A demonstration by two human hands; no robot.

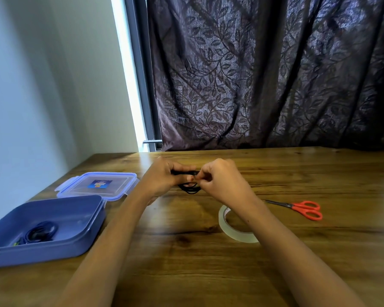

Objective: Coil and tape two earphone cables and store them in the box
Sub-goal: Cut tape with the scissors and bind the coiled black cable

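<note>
- Hands meet over the table [208, 273]: my left hand [162, 178] pinches the black earphone coil [190, 189], my right hand [220, 180] closes on it from the other side.
- Step, as I judge it: binding this second coil (tape piece too small to confirm).
- Advice: keep the loops pinched flat, wrap snugly, let no strand escape.
- Pose: both forearms extended, wrists angled inward, fingers curled.
- Tape roll [235, 227] lies under my right forearm; scissors [302, 209] right of it.
- Box [60, 247], left of my left arm, holds another cable [40, 233]; lid [98, 185] behind it.
</note>
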